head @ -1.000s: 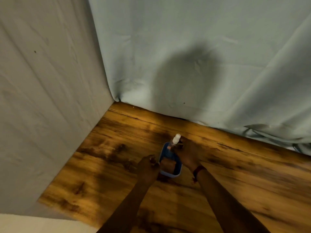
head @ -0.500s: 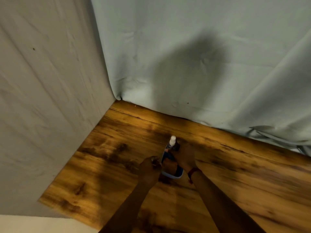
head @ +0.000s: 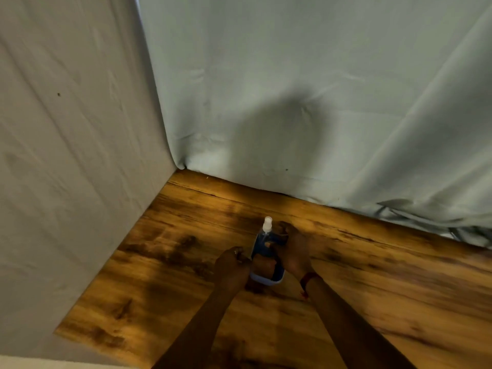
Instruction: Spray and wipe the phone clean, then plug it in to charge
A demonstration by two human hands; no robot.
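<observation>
We see the phone (head: 267,272) near the middle of the wooden table (head: 170,262), a dark slab in a pale blue case whose lower rounded corner shows below our hands; its screen is mostly covered, and we can read no brand or writing on it. Our left hand (head: 232,264) is closed on the phone's left edge, thumb lying across the lower screen. Our right hand (head: 291,250) sits at the phone's upper right, fingers curled round a small clear spray bottle (head: 265,231) whose white nozzle stands up just above the phone's top end; the bottle carries no label we can make out. A red band (head: 306,282) circles the right wrist. Both forearms reach in from the bottom edge. The table is warm brown with dark grain patches. Behind it hangs a pale blue-grey cloth (head: 319,89), creased and bunched at the far right where it meets the table, with a dark rounded shadow on it above the hands. To the left a grey-white cloth (head: 66,142) closes the side.
</observation>
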